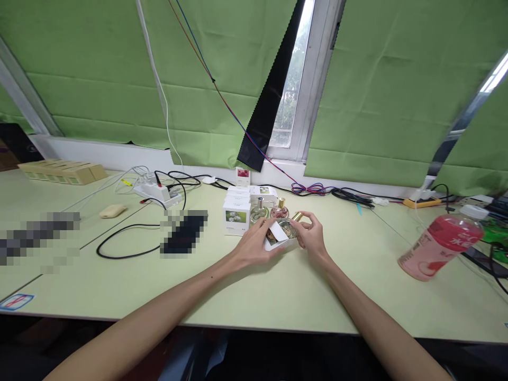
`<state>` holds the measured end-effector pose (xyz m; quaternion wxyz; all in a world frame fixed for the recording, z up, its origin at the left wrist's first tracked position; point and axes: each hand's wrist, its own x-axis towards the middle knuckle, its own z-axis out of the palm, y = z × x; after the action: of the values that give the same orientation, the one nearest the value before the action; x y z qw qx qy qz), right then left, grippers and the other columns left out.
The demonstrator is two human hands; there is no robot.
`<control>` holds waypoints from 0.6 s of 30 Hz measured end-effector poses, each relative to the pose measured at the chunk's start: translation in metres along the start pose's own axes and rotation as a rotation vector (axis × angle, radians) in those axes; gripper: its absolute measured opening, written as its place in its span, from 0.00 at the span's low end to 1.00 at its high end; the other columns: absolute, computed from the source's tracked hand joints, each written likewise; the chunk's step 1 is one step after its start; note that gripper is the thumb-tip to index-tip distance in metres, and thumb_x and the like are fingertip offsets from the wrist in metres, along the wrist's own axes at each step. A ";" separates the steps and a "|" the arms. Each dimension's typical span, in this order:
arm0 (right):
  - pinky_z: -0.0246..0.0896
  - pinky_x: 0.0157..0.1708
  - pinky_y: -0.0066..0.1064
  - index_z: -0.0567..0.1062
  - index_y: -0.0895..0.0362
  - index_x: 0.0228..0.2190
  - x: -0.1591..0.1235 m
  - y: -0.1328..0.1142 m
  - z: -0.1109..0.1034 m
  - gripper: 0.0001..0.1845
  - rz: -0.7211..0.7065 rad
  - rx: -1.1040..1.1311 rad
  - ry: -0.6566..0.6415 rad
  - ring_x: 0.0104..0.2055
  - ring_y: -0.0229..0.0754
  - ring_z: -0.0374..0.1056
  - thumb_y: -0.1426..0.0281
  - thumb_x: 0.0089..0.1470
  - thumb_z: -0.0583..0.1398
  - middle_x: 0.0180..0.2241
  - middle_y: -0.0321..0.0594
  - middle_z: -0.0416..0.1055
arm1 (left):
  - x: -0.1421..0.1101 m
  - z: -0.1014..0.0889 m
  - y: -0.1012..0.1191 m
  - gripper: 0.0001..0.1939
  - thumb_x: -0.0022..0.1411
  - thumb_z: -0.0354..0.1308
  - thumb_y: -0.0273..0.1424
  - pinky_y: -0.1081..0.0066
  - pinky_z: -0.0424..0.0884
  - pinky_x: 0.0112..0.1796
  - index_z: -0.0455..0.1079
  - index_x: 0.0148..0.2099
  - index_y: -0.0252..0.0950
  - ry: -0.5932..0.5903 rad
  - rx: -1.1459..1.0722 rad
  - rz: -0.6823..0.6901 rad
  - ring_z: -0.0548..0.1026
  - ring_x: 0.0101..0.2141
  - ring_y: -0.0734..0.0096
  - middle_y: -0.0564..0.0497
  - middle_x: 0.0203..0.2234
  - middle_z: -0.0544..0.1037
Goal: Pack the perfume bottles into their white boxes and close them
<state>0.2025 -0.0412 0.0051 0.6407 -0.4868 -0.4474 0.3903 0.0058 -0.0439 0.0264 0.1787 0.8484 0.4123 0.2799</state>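
Likely office or workroom | long shared desk (349,296) | power strip (156,194) | bundled cables (351,197)

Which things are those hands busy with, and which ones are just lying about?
With the hands:
- open white box, in the left hand
- gold-capped glass bottle, in the right hand
- nearby, two more glass bottles and white picture boxes

Just lying about, I think:
- pink drink bottle
- power strip
- little cream case
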 end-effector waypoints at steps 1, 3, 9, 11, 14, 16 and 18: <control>0.43 0.11 0.22 0.69 0.54 0.44 0.000 0.000 0.000 0.33 0.002 0.000 0.000 0.12 0.31 0.52 0.54 0.41 0.72 0.16 0.25 0.68 | 0.000 0.000 0.000 0.44 0.58 0.64 0.46 0.48 0.69 0.56 0.53 0.73 0.46 0.005 0.001 0.003 0.69 0.59 0.43 0.41 0.62 0.68; 0.44 0.12 0.22 0.69 0.55 0.44 0.001 0.002 -0.001 0.33 0.000 0.000 -0.002 0.12 0.31 0.53 0.54 0.41 0.72 0.17 0.26 0.69 | 0.000 0.000 0.002 0.44 0.57 0.66 0.44 0.48 0.69 0.57 0.54 0.72 0.45 0.017 0.003 0.001 0.69 0.59 0.44 0.41 0.61 0.68; 0.45 0.13 0.23 0.68 0.55 0.45 0.001 0.004 -0.001 0.34 -0.010 -0.011 -0.009 0.13 0.33 0.54 0.54 0.41 0.72 0.16 0.26 0.69 | 0.001 0.002 0.004 0.46 0.54 0.68 0.44 0.50 0.71 0.56 0.56 0.71 0.44 0.044 -0.022 -0.028 0.71 0.57 0.47 0.41 0.59 0.70; 0.44 0.13 0.23 0.68 0.55 0.45 0.000 0.003 0.000 0.34 -0.009 -0.013 -0.012 0.13 0.33 0.55 0.54 0.40 0.73 0.16 0.27 0.69 | 0.002 0.003 0.002 0.47 0.52 0.70 0.46 0.50 0.71 0.56 0.58 0.70 0.43 0.060 -0.028 -0.034 0.71 0.58 0.46 0.41 0.59 0.70; 0.45 0.14 0.23 0.68 0.55 0.45 0.000 0.003 0.001 0.35 -0.004 -0.011 -0.017 0.13 0.33 0.56 0.53 0.40 0.73 0.16 0.28 0.70 | 0.002 0.006 -0.001 0.47 0.51 0.71 0.45 0.50 0.70 0.57 0.59 0.70 0.43 0.086 -0.045 -0.013 0.70 0.59 0.46 0.42 0.61 0.70; 0.45 0.14 0.23 0.68 0.55 0.44 -0.001 0.003 0.002 0.35 0.002 -0.012 -0.019 0.13 0.34 0.57 0.53 0.39 0.73 0.16 0.28 0.70 | 0.003 0.008 -0.003 0.45 0.52 0.71 0.43 0.51 0.69 0.58 0.60 0.69 0.44 0.099 -0.060 0.014 0.69 0.61 0.47 0.43 0.61 0.70; 0.45 0.14 0.23 0.69 0.55 0.44 -0.001 0.003 0.002 0.35 0.005 -0.014 -0.019 0.13 0.34 0.57 0.52 0.38 0.73 0.16 0.27 0.70 | 0.003 0.009 -0.004 0.43 0.53 0.70 0.42 0.50 0.69 0.59 0.62 0.68 0.43 0.109 -0.070 0.019 0.68 0.61 0.47 0.43 0.61 0.71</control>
<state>0.1999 -0.0405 0.0019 0.6320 -0.4887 -0.4549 0.3936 0.0105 -0.0398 0.0179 0.1830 0.8289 0.4034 0.3417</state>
